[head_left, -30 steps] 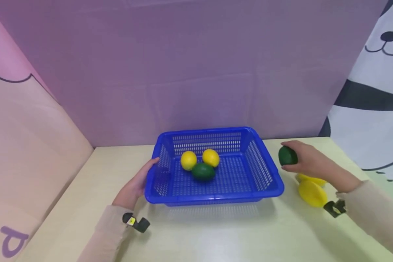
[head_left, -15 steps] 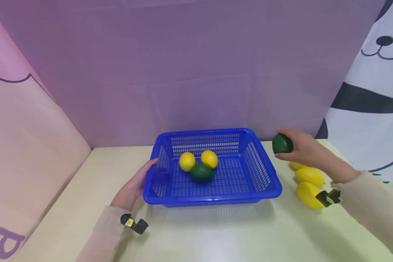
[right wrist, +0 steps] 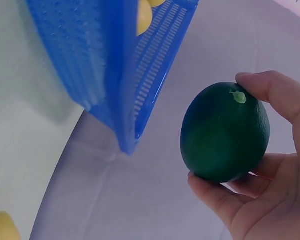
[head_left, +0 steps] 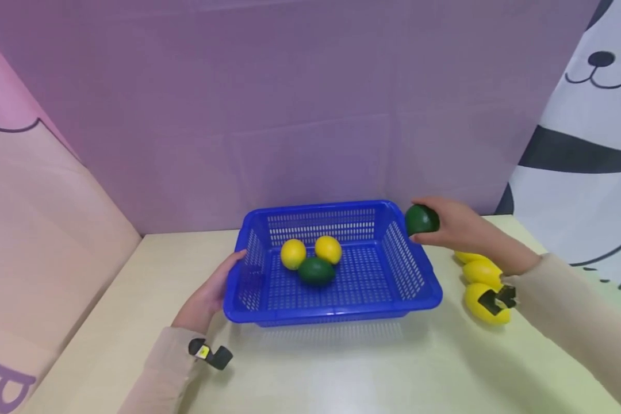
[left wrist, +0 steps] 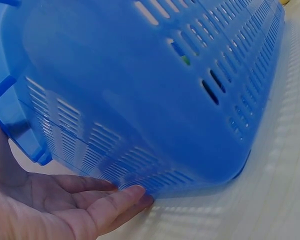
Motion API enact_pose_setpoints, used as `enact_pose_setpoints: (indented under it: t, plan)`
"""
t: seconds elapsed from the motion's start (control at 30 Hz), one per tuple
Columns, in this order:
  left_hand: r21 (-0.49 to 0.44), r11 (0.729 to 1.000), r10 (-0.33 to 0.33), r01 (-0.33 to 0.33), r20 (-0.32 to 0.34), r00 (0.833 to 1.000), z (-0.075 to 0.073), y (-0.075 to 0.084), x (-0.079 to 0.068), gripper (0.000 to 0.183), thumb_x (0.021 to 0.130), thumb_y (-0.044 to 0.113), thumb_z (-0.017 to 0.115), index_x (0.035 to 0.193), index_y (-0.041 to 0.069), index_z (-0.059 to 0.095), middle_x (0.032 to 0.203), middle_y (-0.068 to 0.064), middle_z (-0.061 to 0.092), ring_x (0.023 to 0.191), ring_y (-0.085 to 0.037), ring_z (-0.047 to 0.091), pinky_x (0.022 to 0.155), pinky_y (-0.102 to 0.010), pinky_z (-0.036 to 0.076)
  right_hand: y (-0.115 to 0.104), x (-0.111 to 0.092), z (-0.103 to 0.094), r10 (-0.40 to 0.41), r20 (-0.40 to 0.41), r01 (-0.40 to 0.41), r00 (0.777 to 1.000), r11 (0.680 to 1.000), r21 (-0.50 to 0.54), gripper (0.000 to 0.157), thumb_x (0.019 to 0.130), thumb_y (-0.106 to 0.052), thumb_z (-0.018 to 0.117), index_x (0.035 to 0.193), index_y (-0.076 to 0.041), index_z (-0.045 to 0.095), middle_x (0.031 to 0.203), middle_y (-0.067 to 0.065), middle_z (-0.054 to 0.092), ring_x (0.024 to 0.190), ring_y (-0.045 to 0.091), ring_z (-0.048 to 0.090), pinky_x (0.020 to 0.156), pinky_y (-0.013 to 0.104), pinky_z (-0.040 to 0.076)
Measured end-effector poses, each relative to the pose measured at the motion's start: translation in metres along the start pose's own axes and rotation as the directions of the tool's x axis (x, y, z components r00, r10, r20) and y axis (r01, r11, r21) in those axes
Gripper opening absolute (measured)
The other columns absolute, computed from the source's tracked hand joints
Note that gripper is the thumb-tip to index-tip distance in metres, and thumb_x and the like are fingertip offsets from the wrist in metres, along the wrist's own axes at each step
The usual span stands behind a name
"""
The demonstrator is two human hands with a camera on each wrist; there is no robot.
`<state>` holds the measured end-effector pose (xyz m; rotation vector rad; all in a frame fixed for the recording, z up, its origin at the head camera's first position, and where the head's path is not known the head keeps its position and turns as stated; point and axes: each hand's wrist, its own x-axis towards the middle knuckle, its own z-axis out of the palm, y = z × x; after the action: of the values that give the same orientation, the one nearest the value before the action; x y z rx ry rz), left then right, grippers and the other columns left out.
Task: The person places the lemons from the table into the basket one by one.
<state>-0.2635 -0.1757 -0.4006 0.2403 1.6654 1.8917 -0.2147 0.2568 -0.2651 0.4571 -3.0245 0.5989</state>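
Observation:
My right hand [head_left: 456, 225] pinches a dark green avocado [head_left: 420, 219] between thumb and fingers, held up at the right back corner of a blue plastic basket [head_left: 336, 311]. A pale stem nub shows on the avocado in the right wrist view. At the basket's left end, my left hand [head_left: 212, 290] grips it with the thumb over the rim. The left wrist view has those fingers [left wrist: 115, 202] against the outer side wall. Two yellow lemons [head_left: 293, 255] and a second avocado [head_left: 316, 271] lie together inside, left of the middle.
Several yellow lemons [head_left: 482, 273] lie in a row on the pale table [head_left: 341, 368] right of the basket, partly hidden by my right forearm. A purple cloth backdrop [head_left: 310, 115] rises behind the table's back edge; printed panels stand at both sides.
My right hand has lifted the avocado off to the left, from above the table lemons to the basket's rim. The lemons beneath it have come into view. My left hand stays on the basket.

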Motion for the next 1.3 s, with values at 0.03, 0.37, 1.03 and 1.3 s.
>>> enact_pose_setpoints:
  t: [0.03, 0.37, 1.03, 1.3]
  plan:
    - [0.001, 1.000, -0.001, 0.001, -0.003, 1.000, 0.000, 0.000, 0.000, 0.076, 0.096, 0.054, 0.026, 0.146, -0.001, 0.010, 0.120, -0.010, 0.054, 0.104, -0.021, 0.058, 0.089, -0.039, 0.048, -0.002, 0.002, 0.000, 0.004, 0.005, -0.004, 1.000, 1.000, 0.007, 0.070, 0.083, -0.024, 0.072, 0.137, 0.006, 0.039, 0.124, 0.028, 0.052, 0.100, 0.037, 0.056, 0.082, 0.049, 0.052]
    - [0.017, 1.000, -0.010, 0.010, -0.021, 1.000, 0.001, 0.000, 0.000, 0.076, 0.096, 0.054, 0.025, 0.146, -0.001, 0.011, 0.121, -0.012, 0.053, 0.103, -0.021, 0.058, 0.088, -0.038, 0.048, -0.020, 0.026, 0.005, -0.063, 0.032, 0.061, 0.997, 0.996, 0.061, 0.064, 0.083, -0.028, 0.071, 0.132, 0.004, 0.046, 0.111, 0.020, 0.059, 0.089, 0.027, 0.058, 0.073, 0.038, 0.054]
    - [0.003, 1.000, -0.021, 0.021, -0.026, 0.999, 0.002, -0.002, 0.001, 0.077, 0.096, 0.056, 0.026, 0.146, -0.001, 0.012, 0.125, -0.015, 0.051, 0.105, -0.023, 0.057, 0.091, -0.040, 0.047, -0.038, 0.070, 0.036, -0.009, 0.045, 0.003, 0.999, 0.989, 0.146, 0.067, 0.082, -0.033, 0.070, 0.133, 0.002, 0.046, 0.116, 0.019, 0.058, 0.095, 0.030, 0.057, 0.081, 0.041, 0.053]
    - [0.008, 1.000, -0.016, 0.016, -0.010, 1.000, 0.000, -0.001, 0.001, 0.078, 0.096, 0.056, 0.025, 0.146, -0.001, 0.010, 0.124, -0.014, 0.052, 0.104, -0.023, 0.058, 0.091, -0.041, 0.047, -0.036, 0.084, 0.049, 0.036, 0.038, -0.044, 0.999, 0.973, 0.225, 0.060, 0.082, -0.031, 0.070, 0.127, 0.002, 0.049, 0.105, 0.017, 0.060, 0.085, 0.025, 0.057, 0.070, 0.032, 0.052]
